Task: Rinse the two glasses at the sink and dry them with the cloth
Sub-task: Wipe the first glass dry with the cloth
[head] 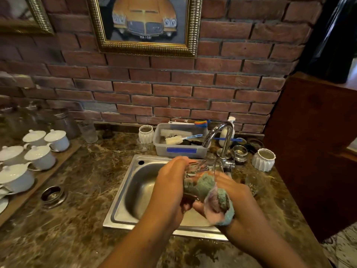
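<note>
- Brown marble counter [87, 190] against a red brick wall [173, 89]; a steel sink [133, 190] is set into the counter.
- A clear glass [201, 164] is held tilted above the sink basin, below the tap [222, 136].
- The left hand [170, 180] has its fingers wrapped round the glass.
- The right hand [237, 192] is closed on a bunched green and pink cloth [204, 187], which is pressed to the glass. Whether the cloth goes inside cannot be told.
- A second glass [252, 183], faint, stands on the counter just right of the sink.
- Behind the sink: a plastic tub [181, 149] of brushes.
- Far left: white lidded cups [40, 157] on a wooden tray.
</note>
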`<control>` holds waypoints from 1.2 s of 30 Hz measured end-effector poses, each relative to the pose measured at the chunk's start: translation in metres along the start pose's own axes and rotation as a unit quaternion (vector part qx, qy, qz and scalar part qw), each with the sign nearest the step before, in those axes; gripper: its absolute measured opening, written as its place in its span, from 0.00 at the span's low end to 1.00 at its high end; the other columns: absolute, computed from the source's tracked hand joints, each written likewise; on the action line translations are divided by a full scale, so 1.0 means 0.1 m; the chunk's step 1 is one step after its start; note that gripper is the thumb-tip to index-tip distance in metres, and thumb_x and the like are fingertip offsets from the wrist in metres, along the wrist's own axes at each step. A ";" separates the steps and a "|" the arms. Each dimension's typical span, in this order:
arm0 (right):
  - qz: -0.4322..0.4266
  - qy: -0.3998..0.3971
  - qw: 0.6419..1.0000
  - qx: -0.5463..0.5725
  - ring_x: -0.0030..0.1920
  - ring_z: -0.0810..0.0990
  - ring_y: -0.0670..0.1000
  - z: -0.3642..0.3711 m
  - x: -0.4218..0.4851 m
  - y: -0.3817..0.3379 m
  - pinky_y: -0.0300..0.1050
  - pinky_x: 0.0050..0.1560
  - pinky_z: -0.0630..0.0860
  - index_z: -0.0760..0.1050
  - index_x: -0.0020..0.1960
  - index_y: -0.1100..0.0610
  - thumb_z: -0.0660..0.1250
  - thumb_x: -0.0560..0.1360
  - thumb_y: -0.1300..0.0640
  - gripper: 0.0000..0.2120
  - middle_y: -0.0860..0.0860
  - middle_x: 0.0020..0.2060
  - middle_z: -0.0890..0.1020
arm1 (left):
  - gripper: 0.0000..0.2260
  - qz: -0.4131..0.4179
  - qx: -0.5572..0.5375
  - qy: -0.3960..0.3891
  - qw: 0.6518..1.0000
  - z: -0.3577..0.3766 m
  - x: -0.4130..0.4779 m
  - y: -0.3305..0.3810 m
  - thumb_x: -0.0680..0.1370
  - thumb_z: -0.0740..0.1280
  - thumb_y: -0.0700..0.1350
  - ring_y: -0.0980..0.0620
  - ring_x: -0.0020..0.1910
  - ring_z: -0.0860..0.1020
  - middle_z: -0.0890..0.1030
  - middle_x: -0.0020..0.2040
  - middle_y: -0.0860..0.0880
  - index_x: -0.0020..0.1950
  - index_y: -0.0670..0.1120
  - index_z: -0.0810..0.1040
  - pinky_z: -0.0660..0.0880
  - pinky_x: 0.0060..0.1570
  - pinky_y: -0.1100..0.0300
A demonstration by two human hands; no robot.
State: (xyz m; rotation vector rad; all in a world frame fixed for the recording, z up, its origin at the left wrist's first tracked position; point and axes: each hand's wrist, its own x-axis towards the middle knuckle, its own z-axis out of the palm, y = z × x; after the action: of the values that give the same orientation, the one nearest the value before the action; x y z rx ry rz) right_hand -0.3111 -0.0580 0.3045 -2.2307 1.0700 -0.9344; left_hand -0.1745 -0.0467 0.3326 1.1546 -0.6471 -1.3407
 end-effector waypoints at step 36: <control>0.226 -0.062 0.867 0.439 0.53 0.85 0.58 -0.23 -0.14 0.06 0.47 0.49 0.83 0.83 0.53 0.57 0.78 0.67 0.58 0.16 0.60 0.52 0.85 | 0.13 0.296 0.347 -0.139 0.879 -0.35 0.08 -0.36 0.80 0.58 0.56 0.57 0.53 0.80 0.81 0.51 0.58 0.57 0.55 0.79 0.78 0.49 0.64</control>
State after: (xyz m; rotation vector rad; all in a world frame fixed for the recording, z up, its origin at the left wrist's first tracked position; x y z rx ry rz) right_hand -0.3378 -0.0535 0.3102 -1.2011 0.8079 -0.8165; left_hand -0.1565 -0.0392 0.2855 1.1676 -1.6432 -0.7441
